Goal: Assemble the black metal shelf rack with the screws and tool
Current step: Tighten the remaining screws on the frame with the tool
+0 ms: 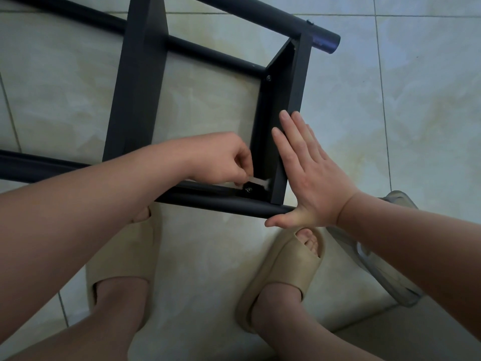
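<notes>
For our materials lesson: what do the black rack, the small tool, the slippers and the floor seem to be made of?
Rack: probably painted metal, matt black; tubes and thin flat panels.
Tool: likely bare metal; pale, thin, blurred.
Slippers: seemingly moulded foam or rubber; matt beige, seamless.
Floor: glazed tile, judging by grout lines and sheen.

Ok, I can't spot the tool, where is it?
Head view, centre: the left hand pinches the tool in the near corner of the rack, just above a screw.
</notes>
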`<move>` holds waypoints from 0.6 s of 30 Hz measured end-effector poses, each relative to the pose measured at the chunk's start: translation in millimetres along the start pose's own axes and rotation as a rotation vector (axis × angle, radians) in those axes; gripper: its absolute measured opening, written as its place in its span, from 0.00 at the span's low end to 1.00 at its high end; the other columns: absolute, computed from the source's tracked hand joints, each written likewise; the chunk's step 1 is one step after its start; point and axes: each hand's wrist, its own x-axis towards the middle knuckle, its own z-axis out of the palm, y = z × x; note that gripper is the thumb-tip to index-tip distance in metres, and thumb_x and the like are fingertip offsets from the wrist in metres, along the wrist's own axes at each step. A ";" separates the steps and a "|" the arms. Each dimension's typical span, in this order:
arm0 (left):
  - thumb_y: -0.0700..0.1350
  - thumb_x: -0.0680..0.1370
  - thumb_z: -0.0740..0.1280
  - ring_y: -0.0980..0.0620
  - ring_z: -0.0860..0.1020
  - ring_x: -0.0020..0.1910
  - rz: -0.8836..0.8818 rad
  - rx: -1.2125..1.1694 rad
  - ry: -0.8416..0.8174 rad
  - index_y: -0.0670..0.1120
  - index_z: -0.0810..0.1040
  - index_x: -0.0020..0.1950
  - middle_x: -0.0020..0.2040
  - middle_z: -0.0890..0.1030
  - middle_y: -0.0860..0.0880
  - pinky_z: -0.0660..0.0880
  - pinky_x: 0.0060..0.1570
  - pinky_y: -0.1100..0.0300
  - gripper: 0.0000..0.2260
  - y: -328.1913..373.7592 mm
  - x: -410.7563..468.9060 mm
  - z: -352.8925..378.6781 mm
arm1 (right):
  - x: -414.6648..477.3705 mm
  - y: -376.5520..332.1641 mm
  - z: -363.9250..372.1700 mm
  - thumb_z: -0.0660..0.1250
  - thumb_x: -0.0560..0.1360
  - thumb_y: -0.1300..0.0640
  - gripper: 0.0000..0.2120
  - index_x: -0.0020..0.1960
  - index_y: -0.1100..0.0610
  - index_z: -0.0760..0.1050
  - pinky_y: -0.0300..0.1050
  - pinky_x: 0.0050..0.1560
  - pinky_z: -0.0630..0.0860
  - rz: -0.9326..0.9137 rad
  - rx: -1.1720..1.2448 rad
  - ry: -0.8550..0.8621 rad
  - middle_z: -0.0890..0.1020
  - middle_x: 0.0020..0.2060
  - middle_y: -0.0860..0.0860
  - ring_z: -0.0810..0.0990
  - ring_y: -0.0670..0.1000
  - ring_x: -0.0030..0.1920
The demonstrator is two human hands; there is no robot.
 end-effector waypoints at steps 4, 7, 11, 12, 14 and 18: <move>0.41 0.76 0.71 0.66 0.77 0.36 0.039 -0.131 0.082 0.54 0.81 0.41 0.38 0.82 0.59 0.71 0.39 0.71 0.08 4.7 0.5 4.0 | 0.2 -0.1 -0.3 0.53 0.69 0.18 0.63 0.81 0.69 0.49 0.68 0.79 0.52 0.003 0.008 0.002 0.48 0.80 0.66 0.44 0.67 0.81; 0.39 0.77 0.69 0.59 0.80 0.44 -0.041 -0.441 0.073 0.50 0.81 0.42 0.43 0.84 0.52 0.75 0.46 0.63 0.07 8.2 0.1 10.9 | 0.4 0.0 -0.1 0.53 0.69 0.18 0.63 0.81 0.69 0.49 0.68 0.79 0.52 0.002 0.005 0.000 0.48 0.80 0.67 0.45 0.67 0.81; 0.39 0.79 0.66 0.52 0.84 0.42 -0.209 -0.744 0.042 0.47 0.78 0.43 0.39 0.86 0.48 0.74 0.42 0.59 0.06 11.9 2.8 17.6 | 0.4 -0.1 0.5 0.54 0.69 0.18 0.63 0.80 0.69 0.49 0.68 0.79 0.52 -0.001 0.007 0.006 0.49 0.80 0.67 0.45 0.67 0.81; 0.40 0.79 0.66 0.52 0.84 0.41 -0.220 -0.748 0.055 0.47 0.78 0.44 0.39 0.86 0.47 0.74 0.42 0.59 0.05 12.5 3.6 17.9 | 0.4 0.0 0.4 0.54 0.69 0.18 0.63 0.80 0.69 0.49 0.68 0.79 0.52 -0.001 0.009 0.006 0.49 0.80 0.67 0.45 0.67 0.81; 0.40 0.78 0.67 0.53 0.84 0.41 -0.222 -0.721 0.096 0.48 0.79 0.44 0.40 0.86 0.48 0.74 0.42 0.58 0.05 13.2 4.9 18.0 | 0.5 0.1 0.1 0.54 0.69 0.18 0.63 0.80 0.69 0.49 0.68 0.78 0.52 -0.002 0.012 0.007 0.49 0.80 0.67 0.45 0.67 0.81; 0.44 0.79 0.68 0.54 0.84 0.41 -0.226 -0.699 0.133 0.50 0.80 0.46 0.41 0.87 0.50 0.73 0.41 0.59 0.03 14.7 5.5 17.1 | 0.6 -0.4 -0.2 0.54 0.69 0.18 0.62 0.80 0.69 0.49 0.68 0.78 0.53 -0.003 0.009 0.006 0.48 0.80 0.66 0.45 0.67 0.81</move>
